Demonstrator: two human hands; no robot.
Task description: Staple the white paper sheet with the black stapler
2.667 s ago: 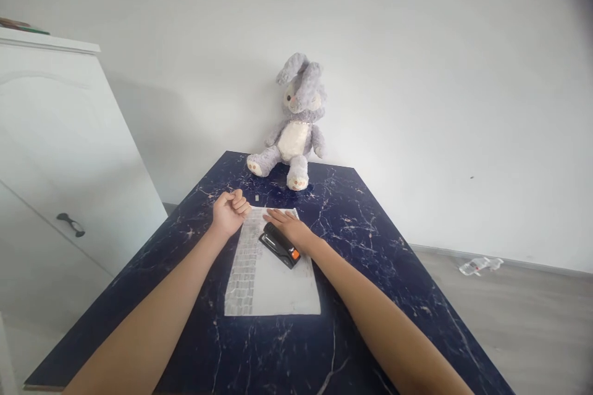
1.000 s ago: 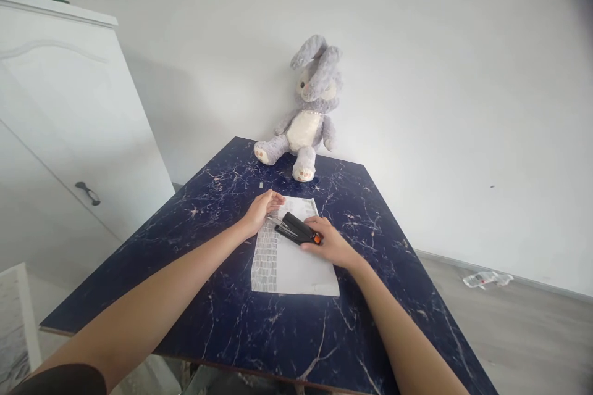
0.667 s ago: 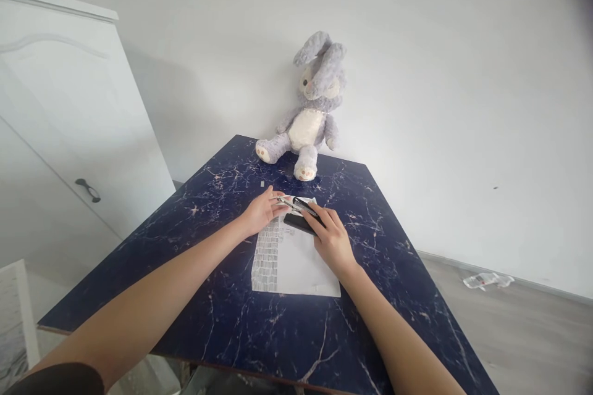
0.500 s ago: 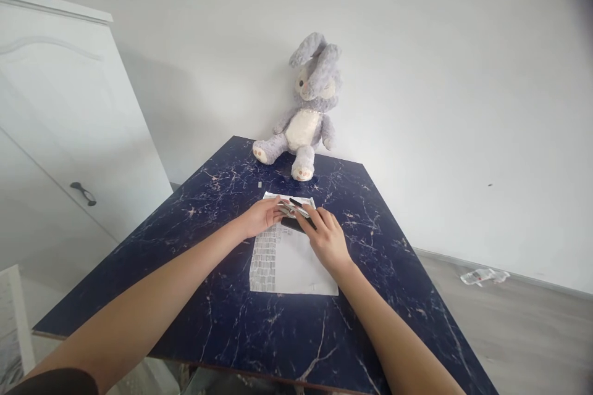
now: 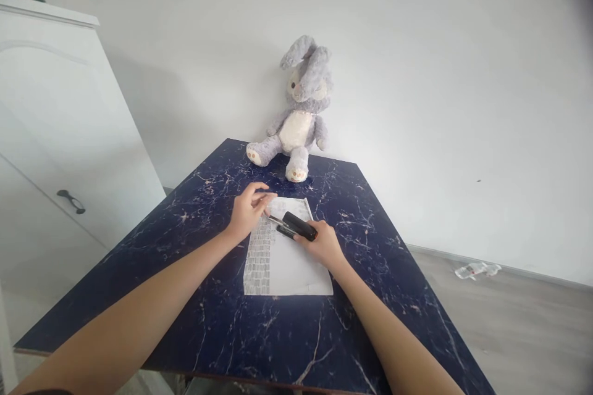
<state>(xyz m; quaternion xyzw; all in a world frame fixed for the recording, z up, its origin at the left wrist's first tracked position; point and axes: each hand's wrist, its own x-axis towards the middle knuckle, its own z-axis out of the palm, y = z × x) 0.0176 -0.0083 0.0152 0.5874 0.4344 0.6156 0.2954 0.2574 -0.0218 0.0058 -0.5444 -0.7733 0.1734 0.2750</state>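
In the head view, my right hand (image 5: 324, 242) is closed around a black stapler (image 5: 300, 226) held over a sheet of paper. The stapler is opened up, its metal magazine (image 5: 278, 220) showing between the black parts and pointing left. Close to that magazine's front end is my left hand (image 5: 249, 208), its fingers stretched out and somewhat apart. I see nothing in its fingers, though the underside is hidden. Under both hands lies the white paper (image 5: 296, 271), with a printed grey block pattern along its left side.
The dark blue marbled table (image 5: 222, 315) stands against the wall. A grey plush rabbit (image 5: 299, 117) sits at its far edge. To the left is a white cabinet (image 5: 55, 111) with a dark handle; a clear plastic item (image 5: 477, 270) lies on the floor at right.
My left hand has let go of the stapler and moved left. My right hand has shifted its hold to the stapler's rear. A small pale piece by the paper's top left is now hidden.
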